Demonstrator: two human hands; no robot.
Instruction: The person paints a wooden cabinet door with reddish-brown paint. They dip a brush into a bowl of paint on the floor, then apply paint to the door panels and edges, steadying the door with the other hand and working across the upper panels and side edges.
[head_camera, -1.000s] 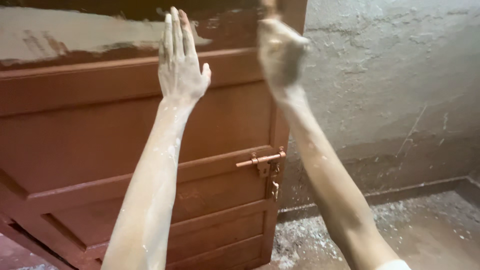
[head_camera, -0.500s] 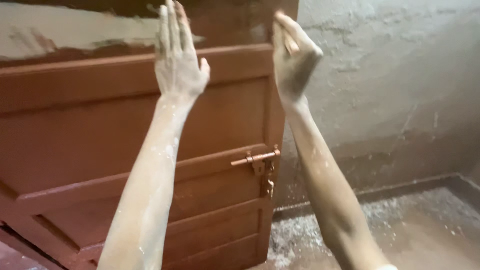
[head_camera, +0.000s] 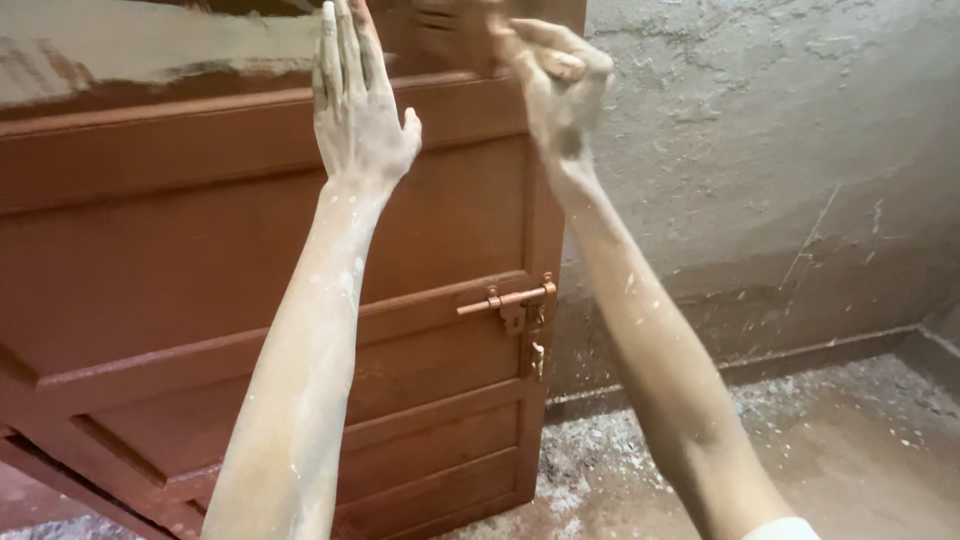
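Observation:
My left hand (head_camera: 355, 115) is raised with straight fingers, flat against the upper rail of a brown panelled door (head_camera: 180, 270). My right hand (head_camera: 560, 85) is up at the door's top right corner. Its fingers curl on a blurred brown flat piece (head_camera: 452, 35) held against the wood. Pale dust covers both forearms. A pale smeared patch (head_camera: 110, 50) spreads over the door's top left panel.
A sliding bolt latch (head_camera: 505, 298) sits on the door's right edge at mid height. A rough grey plaster wall (head_camera: 780, 150) stands to the right. White crumbs and dust litter the floor (head_camera: 620, 450) at the wall's foot.
My right hand has shifted slightly left near the door's top corner, and the brown piece now shows in its fingers. My left hand stays flat on the door.

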